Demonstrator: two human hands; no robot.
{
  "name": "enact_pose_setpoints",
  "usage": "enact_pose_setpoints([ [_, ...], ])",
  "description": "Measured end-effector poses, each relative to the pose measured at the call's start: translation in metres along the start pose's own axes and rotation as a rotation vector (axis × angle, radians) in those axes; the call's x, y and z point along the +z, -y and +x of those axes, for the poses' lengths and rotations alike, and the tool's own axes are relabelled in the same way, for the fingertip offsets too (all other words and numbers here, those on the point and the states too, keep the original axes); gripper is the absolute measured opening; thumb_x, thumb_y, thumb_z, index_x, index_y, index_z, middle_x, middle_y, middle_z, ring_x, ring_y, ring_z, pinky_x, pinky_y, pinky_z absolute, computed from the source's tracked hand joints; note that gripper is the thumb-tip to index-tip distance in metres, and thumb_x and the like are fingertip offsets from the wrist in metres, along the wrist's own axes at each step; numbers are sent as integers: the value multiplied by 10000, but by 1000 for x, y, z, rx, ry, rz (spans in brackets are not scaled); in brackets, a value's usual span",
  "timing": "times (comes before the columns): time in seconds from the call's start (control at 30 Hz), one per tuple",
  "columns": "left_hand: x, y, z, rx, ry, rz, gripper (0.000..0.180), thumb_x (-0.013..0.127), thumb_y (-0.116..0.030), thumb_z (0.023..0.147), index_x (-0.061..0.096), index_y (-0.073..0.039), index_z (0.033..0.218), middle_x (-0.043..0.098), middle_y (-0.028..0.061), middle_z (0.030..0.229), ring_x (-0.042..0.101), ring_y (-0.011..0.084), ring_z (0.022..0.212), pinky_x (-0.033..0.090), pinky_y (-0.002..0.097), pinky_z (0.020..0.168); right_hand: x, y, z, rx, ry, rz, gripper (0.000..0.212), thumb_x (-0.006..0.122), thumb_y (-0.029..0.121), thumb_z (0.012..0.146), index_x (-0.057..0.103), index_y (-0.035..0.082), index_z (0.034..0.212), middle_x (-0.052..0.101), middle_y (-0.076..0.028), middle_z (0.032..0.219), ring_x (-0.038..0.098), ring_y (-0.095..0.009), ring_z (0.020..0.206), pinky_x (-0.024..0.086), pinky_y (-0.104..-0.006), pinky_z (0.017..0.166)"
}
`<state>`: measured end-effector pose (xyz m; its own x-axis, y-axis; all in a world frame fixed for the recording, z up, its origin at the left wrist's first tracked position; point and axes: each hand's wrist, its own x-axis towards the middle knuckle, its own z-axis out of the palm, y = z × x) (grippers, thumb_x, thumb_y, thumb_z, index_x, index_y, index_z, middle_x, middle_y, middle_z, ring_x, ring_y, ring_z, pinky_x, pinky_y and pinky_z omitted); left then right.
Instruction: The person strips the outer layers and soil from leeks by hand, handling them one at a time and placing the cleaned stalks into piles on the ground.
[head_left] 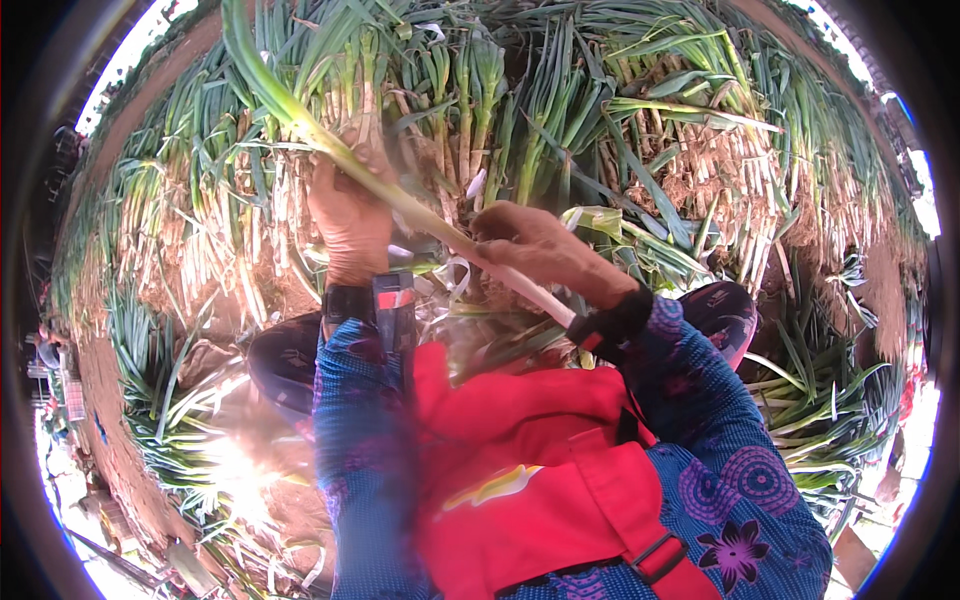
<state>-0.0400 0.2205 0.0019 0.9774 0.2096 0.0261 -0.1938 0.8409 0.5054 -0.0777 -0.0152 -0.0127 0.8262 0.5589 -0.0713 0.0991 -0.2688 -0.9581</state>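
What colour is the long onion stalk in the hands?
The stalk is white at its lower end, green toward the leaves; seen in the head view.

green onion stalks [520, 130] heaped ahead, crowding both sides

Both hands, left hand [348, 215] and right hand [545, 250], grip one green onion stalk [400, 195]

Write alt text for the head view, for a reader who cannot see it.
Two bare hands hold one long green onion stalk slantwise over a heap of harvested green onions: the left hand grips its middle, the right hand closes on its white lower end. Below are blue patterned sleeves and a red apron.
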Motion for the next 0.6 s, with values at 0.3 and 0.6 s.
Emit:
enact_pose_setpoints([
  [0.3, 3, 14, -10, -53, 47, 4, 346, 383, -306, 980, 529, 0, 1048, 474, 54, 804, 447, 171, 724, 394, 298, 627, 13, 0, 4, -6, -12, -188, 223, 657, 190, 842, 596, -8, 924, 640, -91, 811, 600, -152, 772, 478, -316, 707],
  [0.6, 5, 16, -12, -47, 56, 18, 347, 386, -308, 977, 532, -2, 1050, 477, 61, 791, 441, 176, 696, 390, 309, 610, 13, -5, 1, -81, -29, -130, 205, 633, 171, 821, 576, -23, 854, 595, -132, 752, 583, -196, 701, 461, -358, 649],
])
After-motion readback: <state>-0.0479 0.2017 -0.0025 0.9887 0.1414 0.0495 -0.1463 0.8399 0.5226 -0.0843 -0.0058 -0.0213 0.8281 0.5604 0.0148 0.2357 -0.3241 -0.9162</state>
